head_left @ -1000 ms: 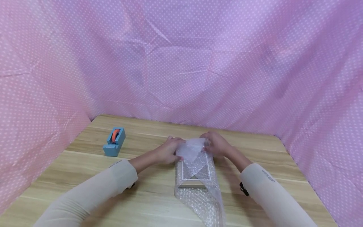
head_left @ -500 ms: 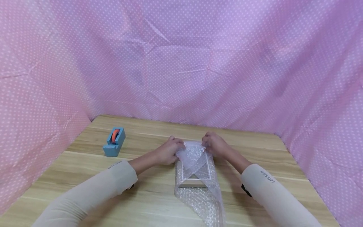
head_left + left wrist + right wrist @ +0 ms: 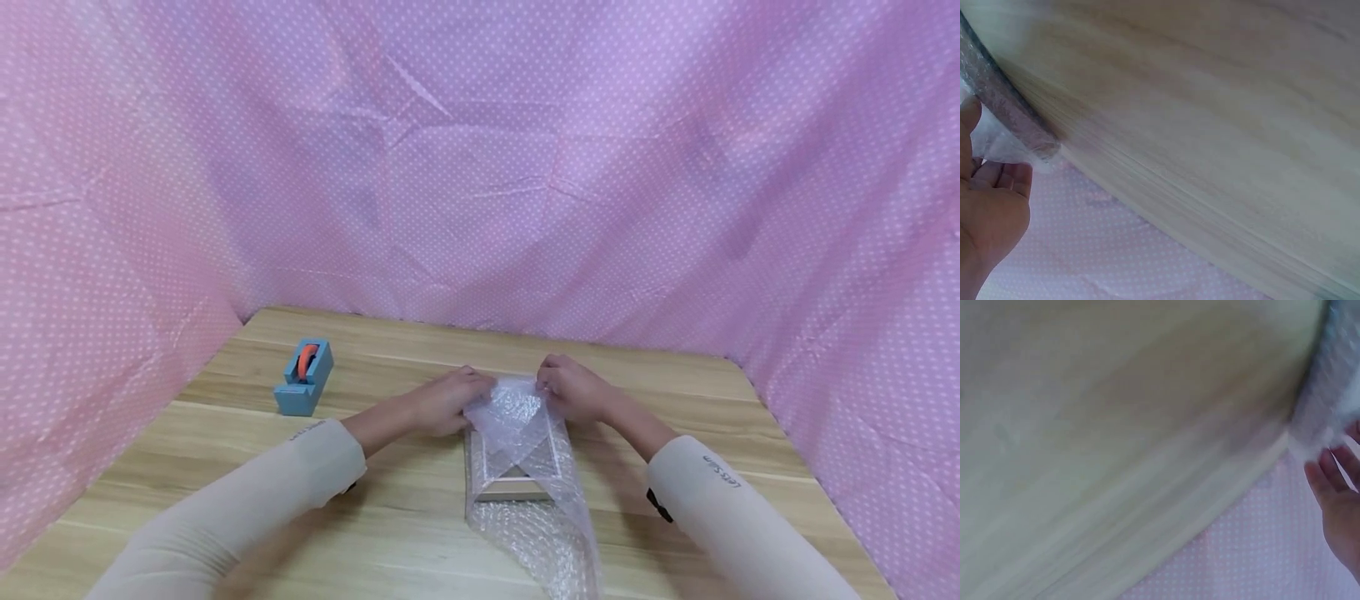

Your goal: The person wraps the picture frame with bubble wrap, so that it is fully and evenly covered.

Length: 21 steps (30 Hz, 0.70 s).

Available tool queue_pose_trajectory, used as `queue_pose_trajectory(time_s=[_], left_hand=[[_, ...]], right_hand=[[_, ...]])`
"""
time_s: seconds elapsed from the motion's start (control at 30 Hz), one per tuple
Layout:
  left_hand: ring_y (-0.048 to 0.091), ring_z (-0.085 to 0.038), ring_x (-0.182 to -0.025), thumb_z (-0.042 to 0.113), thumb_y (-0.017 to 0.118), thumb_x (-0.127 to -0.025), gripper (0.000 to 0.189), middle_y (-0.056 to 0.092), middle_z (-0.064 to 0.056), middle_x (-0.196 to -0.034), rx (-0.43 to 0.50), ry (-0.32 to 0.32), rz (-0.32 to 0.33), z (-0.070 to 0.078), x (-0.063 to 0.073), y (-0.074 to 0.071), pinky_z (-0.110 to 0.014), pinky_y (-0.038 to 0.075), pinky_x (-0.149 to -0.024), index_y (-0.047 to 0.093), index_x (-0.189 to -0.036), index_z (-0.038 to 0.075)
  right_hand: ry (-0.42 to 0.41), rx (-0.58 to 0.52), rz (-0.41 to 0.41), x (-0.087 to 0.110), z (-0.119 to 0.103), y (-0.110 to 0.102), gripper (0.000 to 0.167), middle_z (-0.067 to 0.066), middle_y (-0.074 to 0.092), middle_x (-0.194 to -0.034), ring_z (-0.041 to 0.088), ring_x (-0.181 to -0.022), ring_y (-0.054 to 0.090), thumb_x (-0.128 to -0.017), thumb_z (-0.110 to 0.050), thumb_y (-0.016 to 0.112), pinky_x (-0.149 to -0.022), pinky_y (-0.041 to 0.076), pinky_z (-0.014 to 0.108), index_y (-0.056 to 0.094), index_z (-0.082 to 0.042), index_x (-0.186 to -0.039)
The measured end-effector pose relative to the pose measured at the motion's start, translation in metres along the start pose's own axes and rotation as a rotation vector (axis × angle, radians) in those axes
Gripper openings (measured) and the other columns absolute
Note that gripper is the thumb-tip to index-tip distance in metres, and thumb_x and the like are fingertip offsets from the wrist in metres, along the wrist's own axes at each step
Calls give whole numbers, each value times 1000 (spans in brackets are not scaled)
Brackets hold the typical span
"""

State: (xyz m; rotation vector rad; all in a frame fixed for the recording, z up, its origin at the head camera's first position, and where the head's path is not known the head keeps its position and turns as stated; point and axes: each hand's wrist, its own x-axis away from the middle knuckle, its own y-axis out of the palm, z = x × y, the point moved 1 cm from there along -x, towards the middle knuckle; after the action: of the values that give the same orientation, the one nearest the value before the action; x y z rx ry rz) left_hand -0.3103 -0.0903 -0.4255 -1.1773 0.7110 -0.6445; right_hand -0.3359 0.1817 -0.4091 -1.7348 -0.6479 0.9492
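A picture frame [image 3: 514, 492] with a pale gold rim and a white inner border lies on the table under bubble wrap [image 3: 517, 421]. The wrap's far end is folded toward me into a point over the frame. At its far left corner my left hand [image 3: 444, 403] pinches the wrap; the left wrist view has the thumb on the plastic and the fingers of that hand [image 3: 994, 209] curled at the end. My right hand [image 3: 573, 390] pinches the far right corner, and the right wrist view shows its fingertips at the wrapped end [image 3: 1321, 419].
A loose tail of bubble wrap [image 3: 551, 546] trails toward the near table edge. A blue tape dispenser [image 3: 303, 377] with an orange roll stands at the left of the wooden table [image 3: 397, 508]. Pink dotted cloth [image 3: 480, 208] hangs around the table's back and sides.
The folded flap of bubble wrap has flattened over the frame's far end. Both hands have shifted only slightly at the far corners, and the frame stays in place.
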Motion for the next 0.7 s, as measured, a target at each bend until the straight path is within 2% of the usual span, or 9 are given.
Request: queue_pose_trajectory(time_s=[0.07, 0.13, 0.23, 0.33, 0.4, 0.47, 0.6, 0.7], left_hand=[[52, -28, -132, 6, 79, -82, 68, 59, -13, -143, 7, -6, -6, 0, 0, 0, -38, 40, -115, 52, -144, -2], [52, -27, -132, 6, 79, -83, 70, 59, -11, -142, 6, -12, -14, 0, 0, 0, -38, 41, -114, 50, -146, -1], [52, -26, -132, 8, 79, -84, 68, 59, -10, -143, -8, -13, -23, 0, 0, 0, -37, 42, -113, 52, -146, 1], [52, -26, -131, 11, 79, -86, 68, 59, -9, -143, -18, 2, -29, -1, -1, 0, -38, 42, -113, 51, -147, 1], [51, -26, -131, 14, 78, -87, 69, 58, -9, -143, -26, 19, -34, -2, -1, -1, -38, 42, -114, 50, -148, 1], [50, -26, -134, 19, 77, -89, 70, 56, -10, -146, -32, 40, -55, -5, 0, -2, -38, 40, -115, 47, -149, 0], [43, -28, -140, 42, 71, -95, 72, 47, -14, -155, 8, 76, -147, -9, -1, -11, -40, 34, -119, 48, -148, -1], [43, -29, -139, 52, 57, -101, 66, 45, -14, -157, 105, 69, -211, -11, -4, -21, -42, 35, -118, 56, -144, 1]], right_hand=[[6, -24, -32, 0, -1, -4, 17, 19, 67, -108, 35, -103, 63, -80, 6, 60, -91, 53, 50, 72, -2, -89], [31, -42, -54, -2, -3, -6, 12, 18, 68, -103, 33, -99, 65, -89, 0, 60, -90, 54, 49, 71, -1, -89], [94, 15, -71, -6, -9, -5, 10, 12, 69, -97, 30, -93, 66, -98, -12, 64, -87, 56, 46, 70, -3, -99], [138, 130, -107, -10, -17, 0, 23, 10, 68, -99, 30, -90, 65, -95, -19, 73, -84, 55, 47, 70, -5, -113], [129, 200, -128, -12, -21, 2, 27, 10, 67, -99, 31, -89, 64, -93, -19, 75, -83, 55, 47, 71, -7, -116], [113, 239, -136, -13, -25, 3, 22, 9, 65, -95, 30, -86, 62, -92, -19, 76, -79, 54, 45, 73, -9, -112], [82, 279, -138, -14, -28, 2, 15, 6, 63, -92, 27, -83, 61, -93, -20, 75, -76, 54, 42, 74, -12, -105], [77, 282, -154, -12, -28, 1, 17, 7, 65, -95, 28, -86, 62, -93, -20, 75, -79, 54, 43, 74, -11, -108]])
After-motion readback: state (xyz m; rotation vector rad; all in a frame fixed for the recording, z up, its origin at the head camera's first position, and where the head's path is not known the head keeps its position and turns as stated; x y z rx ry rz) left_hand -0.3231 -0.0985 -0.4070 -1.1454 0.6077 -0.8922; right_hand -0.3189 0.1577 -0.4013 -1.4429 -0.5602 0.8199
